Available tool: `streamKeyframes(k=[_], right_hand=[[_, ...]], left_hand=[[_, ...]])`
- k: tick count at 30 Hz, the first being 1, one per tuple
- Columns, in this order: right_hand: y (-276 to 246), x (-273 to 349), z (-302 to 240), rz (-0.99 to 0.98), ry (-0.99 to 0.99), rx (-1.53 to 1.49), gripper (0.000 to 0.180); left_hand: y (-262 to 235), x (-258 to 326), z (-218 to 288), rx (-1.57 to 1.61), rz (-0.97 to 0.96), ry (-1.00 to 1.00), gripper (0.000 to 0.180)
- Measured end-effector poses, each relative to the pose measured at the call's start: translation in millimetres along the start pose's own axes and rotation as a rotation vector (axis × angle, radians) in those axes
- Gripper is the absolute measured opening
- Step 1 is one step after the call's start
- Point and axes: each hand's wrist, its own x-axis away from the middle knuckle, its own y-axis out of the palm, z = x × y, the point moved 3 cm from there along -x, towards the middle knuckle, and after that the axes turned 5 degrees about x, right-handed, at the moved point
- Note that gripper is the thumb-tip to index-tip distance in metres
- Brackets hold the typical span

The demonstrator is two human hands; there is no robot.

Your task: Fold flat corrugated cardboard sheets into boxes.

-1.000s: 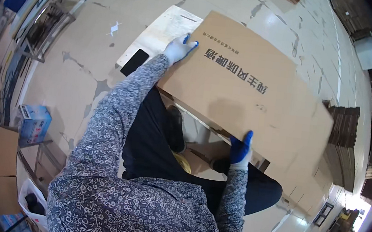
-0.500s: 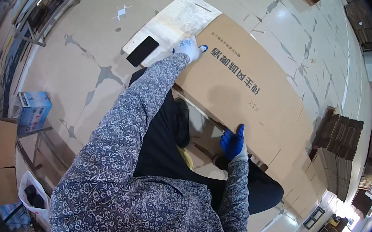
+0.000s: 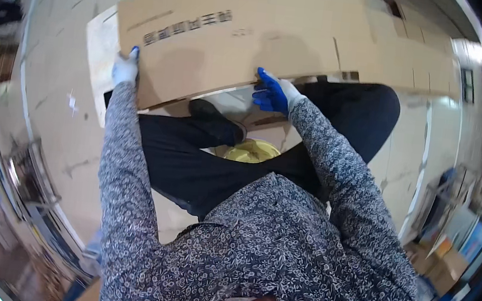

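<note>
A large flat brown cardboard sheet (image 3: 216,58) with a line of dark print lies across in front of me. My left hand (image 3: 125,69), in a white glove with blue-coated fingers, is closed on the sheet's left end, its thumb on top and the other fingers hidden. At the near edge is my right hand (image 3: 274,95), gloved alike. Its thumb is raised against the edge and its half-curled fingers hang apart from the thumb, below the edge, with nothing visible in them. A pale, worn board (image 3: 101,45) shows under the sheet's left end.
Part of a black phone (image 3: 107,98) shows beside my left wrist. Between my legs is a yellow round container (image 3: 253,150), near my dark shoe (image 3: 214,121). Metal racks (image 3: 33,171) stand at the left; boxes and clutter (image 3: 442,262) are at the lower right.
The view has turned, so the sheet now runs more level across the top. My left hand stays at its left end; my right hand stays by the near edge, its thumb still raised.
</note>
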Motion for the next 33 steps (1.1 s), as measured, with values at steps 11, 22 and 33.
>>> streamKeyframes(k=[11,22,33], right_hand=[[-149,-46,-27,0.472,-0.333,-0.434,0.084],[-156,-45,-37,0.814,-0.587,1.223,0.086],[-203,-44,-25,0.643,-0.472,0.220,0.078]], left_hand=[[4,-11,2,0.220,-0.004,-0.036,0.051],[0,-7,8,0.051,0.105,0.022,0.054],[89,114,146,-0.531,0.089,0.367,0.080]])
